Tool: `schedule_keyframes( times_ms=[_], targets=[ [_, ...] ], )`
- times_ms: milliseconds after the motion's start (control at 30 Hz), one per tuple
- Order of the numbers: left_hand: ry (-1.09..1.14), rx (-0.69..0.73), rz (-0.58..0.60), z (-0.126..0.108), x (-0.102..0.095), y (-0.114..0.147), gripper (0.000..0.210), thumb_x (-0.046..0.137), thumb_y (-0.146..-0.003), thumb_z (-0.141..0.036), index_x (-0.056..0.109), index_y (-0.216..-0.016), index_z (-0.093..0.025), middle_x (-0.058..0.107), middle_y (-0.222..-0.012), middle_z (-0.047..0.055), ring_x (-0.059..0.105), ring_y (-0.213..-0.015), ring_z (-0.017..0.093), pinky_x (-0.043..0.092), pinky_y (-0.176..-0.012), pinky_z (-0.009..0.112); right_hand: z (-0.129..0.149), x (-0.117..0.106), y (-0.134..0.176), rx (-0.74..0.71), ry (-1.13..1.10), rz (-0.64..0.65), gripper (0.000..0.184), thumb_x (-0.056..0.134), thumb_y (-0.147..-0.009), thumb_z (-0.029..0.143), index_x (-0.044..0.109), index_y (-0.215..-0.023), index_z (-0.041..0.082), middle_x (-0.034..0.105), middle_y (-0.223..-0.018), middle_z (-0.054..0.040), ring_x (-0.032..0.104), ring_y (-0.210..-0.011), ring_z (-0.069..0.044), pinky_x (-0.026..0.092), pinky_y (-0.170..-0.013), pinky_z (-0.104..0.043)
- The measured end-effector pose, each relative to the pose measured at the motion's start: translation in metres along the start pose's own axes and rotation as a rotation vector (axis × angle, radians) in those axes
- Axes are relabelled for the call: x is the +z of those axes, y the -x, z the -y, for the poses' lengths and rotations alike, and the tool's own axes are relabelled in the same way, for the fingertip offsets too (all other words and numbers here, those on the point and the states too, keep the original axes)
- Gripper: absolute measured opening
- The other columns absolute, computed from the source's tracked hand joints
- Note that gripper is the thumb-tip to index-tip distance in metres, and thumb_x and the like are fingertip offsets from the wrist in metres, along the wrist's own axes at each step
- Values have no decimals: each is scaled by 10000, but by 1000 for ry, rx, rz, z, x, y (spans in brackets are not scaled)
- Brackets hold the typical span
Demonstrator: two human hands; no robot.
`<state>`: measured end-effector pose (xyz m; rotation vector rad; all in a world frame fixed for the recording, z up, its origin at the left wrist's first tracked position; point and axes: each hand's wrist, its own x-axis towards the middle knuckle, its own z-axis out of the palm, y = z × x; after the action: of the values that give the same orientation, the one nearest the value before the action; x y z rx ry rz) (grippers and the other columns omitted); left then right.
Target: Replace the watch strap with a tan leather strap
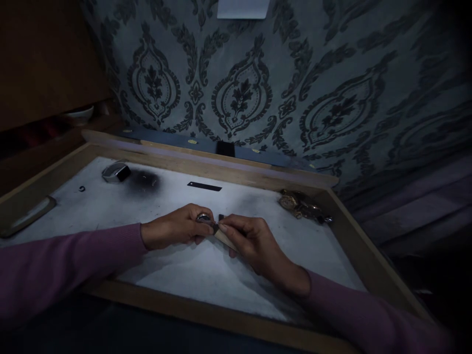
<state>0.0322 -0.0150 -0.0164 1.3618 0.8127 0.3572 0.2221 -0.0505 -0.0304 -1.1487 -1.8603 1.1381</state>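
Observation:
My left hand (180, 226) is closed around a watch (203, 217), whose round silvery case shows between the thumb and forefinger. Close on its right, my right hand (254, 241) pinches a strap (223, 239), pale on the visible side with a dark end poking up above the fingertips. The strap runs from beside the watch case toward the right palm. Fingers cover the spot where strap and case come together, so whether they are joined cannot be seen. Both hands are just above the white surface (177, 275) of a wooden-rimmed tray.
A watch with a rectangular dark face (117, 172) stands at the back left, near a small dark curved piece (81, 189). Behind my hands lies a flat black strip (204, 186). Several metal watches (300, 204) are heaped at the right. A raised wooden rim (221, 160) borders the tray.

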Motion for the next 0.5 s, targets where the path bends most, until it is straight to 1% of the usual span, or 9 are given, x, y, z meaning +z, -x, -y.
schedule_keyframes(
  times_ms=[133,367,500],
  targets=[
    [-3,-4,-4,0,0,0,172,606,-745,-305,505,-690,-177,460,-483,-75,335,-417,57,248,-427,202,0,0,1,-19,39,9,262,501,-917,219,655,-717,148,512,-469,40,476,-435,-88,366,-461,-210],
    [-10,3,-5,1,0,0,175,605,-750,-312,513,-697,-173,460,-486,-72,331,-414,54,234,-419,204,-3,0,0,-38,44,3,260,496,-912,221,664,-732,140,517,-470,38,474,-420,-82,366,-449,-211],
    [-8,6,1,3,-1,0,182,604,-761,-326,512,-720,-175,454,-492,-79,323,-413,52,230,-414,200,-2,-1,0,-44,83,-2,262,492,-912,217,662,-726,143,515,-460,39,476,-422,-83,364,-456,-212]
  ],
)
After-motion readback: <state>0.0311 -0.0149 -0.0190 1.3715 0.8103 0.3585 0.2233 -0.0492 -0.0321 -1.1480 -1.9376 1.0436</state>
